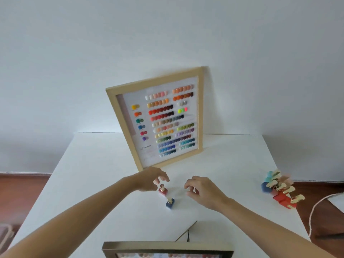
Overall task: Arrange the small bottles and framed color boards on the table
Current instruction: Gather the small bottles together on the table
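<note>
At table (93,183) centre: red bottle (163,190) and blue bottle (170,203) upright, caps up. Left hand (150,180) just beside red cap, fingers loosely curled, holding nothing; right hand (202,190) half-open, empty.

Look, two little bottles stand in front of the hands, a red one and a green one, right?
Not quite. The head view shows the red bottle by the left hand, but the nearer bottle is dark blue, not green. Both stand upright on the table.
</note>
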